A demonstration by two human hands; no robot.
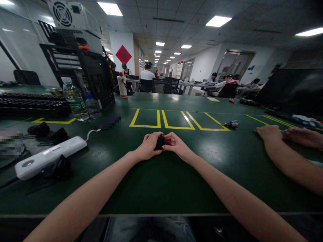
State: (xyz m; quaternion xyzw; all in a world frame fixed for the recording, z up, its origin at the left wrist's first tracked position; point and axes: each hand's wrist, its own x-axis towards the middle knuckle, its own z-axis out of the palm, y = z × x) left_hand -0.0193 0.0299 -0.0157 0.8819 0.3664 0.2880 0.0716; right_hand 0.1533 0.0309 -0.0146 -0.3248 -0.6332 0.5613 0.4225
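Note:
Both of my hands meet over the green table (181, 188), around a small black object (159, 143) whose kind I cannot make out. My left hand (149, 145) is wrapped round its left side and top, hiding much of it. From the right, my right hand (176, 145) pinches its edge between thumb and fingers. Beyond my hands, yellow tape outlines (145, 126) mark the tabletop. A small metal-and-black part (230, 124) lies by the rightmost of these outlines.
At left lie a white power strip (50, 157) and black adapters with cables. Behind them stand a water bottle (74, 101), a smaller bottle (93, 107) and an open computer case (83, 74). Another person's hands (270, 132) work at right. A red-and-white can (122, 86) stands farther back.

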